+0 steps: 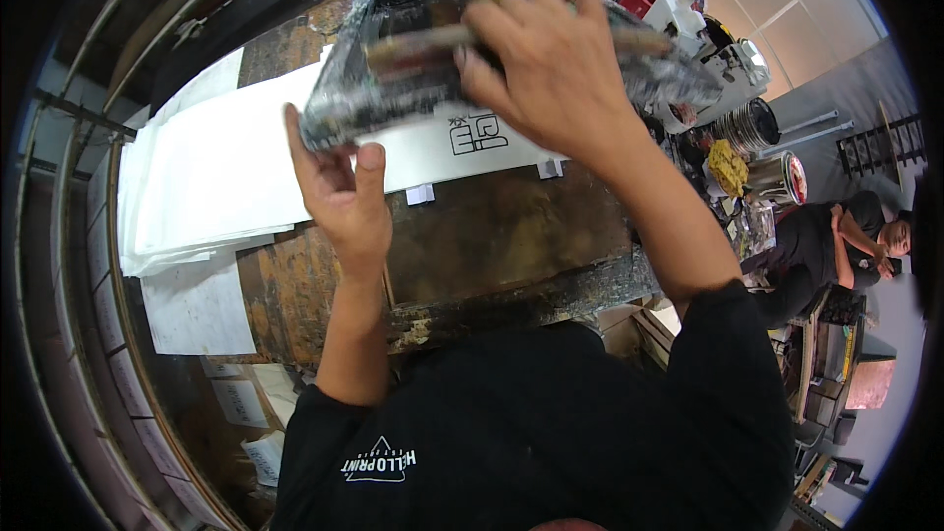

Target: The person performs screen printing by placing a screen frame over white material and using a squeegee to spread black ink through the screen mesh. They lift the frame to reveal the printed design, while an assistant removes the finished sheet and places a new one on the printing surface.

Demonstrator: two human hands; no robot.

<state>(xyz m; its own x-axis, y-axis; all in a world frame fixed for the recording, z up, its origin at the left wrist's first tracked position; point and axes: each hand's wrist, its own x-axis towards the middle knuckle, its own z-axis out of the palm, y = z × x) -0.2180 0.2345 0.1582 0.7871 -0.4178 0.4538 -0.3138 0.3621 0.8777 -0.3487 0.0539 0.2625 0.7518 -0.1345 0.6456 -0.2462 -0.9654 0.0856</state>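
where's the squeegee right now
In the head view the squeegee lies across the raised printing screen frame at upper centre, under the right hand; the left hand grips the frame's near-left corner above the white printed sheet.

One screen-printing frame [393, 88], gripped between two hands: left hand [339, 192] at its near left corner, right hand [551, 69] on top. One squeegee [423, 39] under the right palm. One printed white sheet [462, 152] just beneath. One stack of blank sheets [206, 187] left of the left hand.

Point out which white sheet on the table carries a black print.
The white sheet directly under the raised screen frame; the stacked sheets to its left are blank.
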